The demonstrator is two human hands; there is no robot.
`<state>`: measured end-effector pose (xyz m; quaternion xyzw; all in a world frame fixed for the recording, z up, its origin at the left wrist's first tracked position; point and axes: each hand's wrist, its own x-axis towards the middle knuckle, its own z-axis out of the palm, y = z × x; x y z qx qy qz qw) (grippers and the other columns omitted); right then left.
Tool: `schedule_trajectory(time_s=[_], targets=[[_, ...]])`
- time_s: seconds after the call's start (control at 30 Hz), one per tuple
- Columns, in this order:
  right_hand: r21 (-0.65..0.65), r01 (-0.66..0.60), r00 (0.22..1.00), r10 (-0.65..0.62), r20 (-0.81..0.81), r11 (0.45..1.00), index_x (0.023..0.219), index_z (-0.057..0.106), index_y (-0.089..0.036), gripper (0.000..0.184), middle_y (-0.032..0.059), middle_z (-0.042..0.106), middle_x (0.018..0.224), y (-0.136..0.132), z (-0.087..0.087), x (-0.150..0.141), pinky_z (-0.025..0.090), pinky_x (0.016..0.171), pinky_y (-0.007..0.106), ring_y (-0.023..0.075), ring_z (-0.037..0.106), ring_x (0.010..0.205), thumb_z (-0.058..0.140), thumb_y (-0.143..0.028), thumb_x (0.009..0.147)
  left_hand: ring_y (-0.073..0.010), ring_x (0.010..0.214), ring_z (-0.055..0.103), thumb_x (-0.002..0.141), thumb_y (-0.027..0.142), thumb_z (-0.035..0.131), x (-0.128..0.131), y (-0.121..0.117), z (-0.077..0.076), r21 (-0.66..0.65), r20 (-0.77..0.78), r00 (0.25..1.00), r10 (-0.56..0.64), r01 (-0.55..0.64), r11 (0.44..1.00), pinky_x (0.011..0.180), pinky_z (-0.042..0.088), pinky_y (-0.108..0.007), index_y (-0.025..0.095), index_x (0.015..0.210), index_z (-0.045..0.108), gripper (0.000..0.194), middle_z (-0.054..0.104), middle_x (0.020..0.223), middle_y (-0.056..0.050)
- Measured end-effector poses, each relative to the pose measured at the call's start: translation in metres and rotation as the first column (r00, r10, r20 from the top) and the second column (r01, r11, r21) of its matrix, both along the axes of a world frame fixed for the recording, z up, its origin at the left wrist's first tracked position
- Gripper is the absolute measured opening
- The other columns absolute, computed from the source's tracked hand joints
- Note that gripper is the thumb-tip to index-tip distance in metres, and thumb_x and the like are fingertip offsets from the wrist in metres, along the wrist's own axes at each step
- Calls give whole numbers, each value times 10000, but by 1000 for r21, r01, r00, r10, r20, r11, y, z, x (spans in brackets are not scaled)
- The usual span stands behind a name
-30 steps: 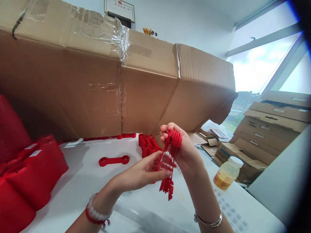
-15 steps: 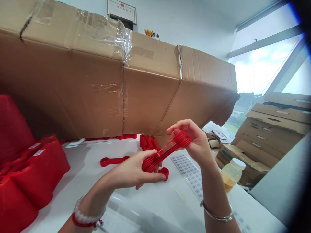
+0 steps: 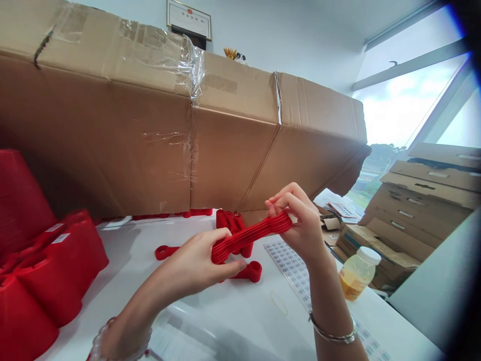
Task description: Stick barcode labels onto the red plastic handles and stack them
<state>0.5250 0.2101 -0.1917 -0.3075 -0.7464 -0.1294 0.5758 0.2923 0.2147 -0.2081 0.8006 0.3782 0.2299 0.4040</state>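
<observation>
The left hand (image 3: 195, 263) and right hand (image 3: 300, 225) both hold a bundle of red moulded plastic strips (image 3: 250, 238), which is suspended above the white worktop (image 3: 233, 321) and stretched between them on a slant, its lower end toward the left hand. The left grip is closed, with the fingers curled around the lower end of the bundle. The right grip is also closed, pinching the upper end between thumb and fingers. A loose red strip with a ring end (image 3: 248, 272) lies on the worktop directly below the bundle, near the left fingertips. A second red ring-ended strip (image 3: 165, 252) lies further left, and a heap of red plastic pieces (image 3: 231, 225) stands behind the bundle. A sheet of barcode labels (image 3: 289, 273) lies on the worktop just beneath and left of the right hand, with a thin rubber band (image 3: 278, 303) beside it. A plastic bottle with a white cap (image 3: 356, 273), holding yellow liquid, stands right of the right wrist. Red wrapped bales (image 3: 48, 260) are stacked at the left, and large cardboard cartons (image 3: 112, 140) line the far edge.
</observation>
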Motion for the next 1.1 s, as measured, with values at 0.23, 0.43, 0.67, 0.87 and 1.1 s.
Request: schedule_trajectory(time_s=[0.23, 0.43, 0.67, 0.87, 1.1], targets=[[64, 77, 994, -81, 75, 995, 643, 312, -205, 437, -58, 303, 677, 1, -6, 0, 233, 507, 266, 91, 275, 570, 600, -45, 931, -129, 655, 555, 941, 473, 625, 2, -5, 3, 86, -44, 999, -4, 7, 996, 566, 362, -271, 253, 893, 659, 228, 691, 761, 51], [121, 81, 991, -93, 98, 989, 615, 373, -195, 380, -60, 285, 660, 2, -7, 6, 212, 493, 260, 83, 264, 555, 569, 37, 844, -149, 835, 643, 1016, 297, 560, 12, 0, -3, 521, 69, 998, -6, -31, 853, 723, 461, -296, 294, 1062, 692, 140, 738, 969, 34], [231, 92, 993, -106, 46, 969, 604, 310, -197, 442, -55, 286, 655, -4, -5, 0, 218, 490, 268, 87, 250, 556, 591, 22, 866, -149, 727, 596, 991, 145, 576, 20, 2, -14, 807, 255, 963, -92, -160, 568, 794, 489, -355, 223, 867, 696, 190, 721, 791, 15], [259, 140, 988, -152, 29, 956, 596, 322, -216, 439, -39, 329, 650, -6, -5, -2, 245, 475, 288, 101, 293, 546, 572, -10, 894, -177, 920, 701, 1023, 228, 566, 9, 3, -8, 737, 111, 992, -53, -46, 674, 821, 539, -326, 243, 1007, 716, 151, 779, 1046, -21], [273, 188, 980, -199, 10, 943, 618, 306, -216, 441, -44, 325, 661, -4, -4, -2, 235, 495, 292, 100, 290, 553, 570, -20, 912, -195, 905, 736, 996, 329, 625, -2, 11, -2, 708, 118, 991, -63, -40, 705, 825, 538, -317, 231, 1104, 751, 193, 810, 1060, -27]])
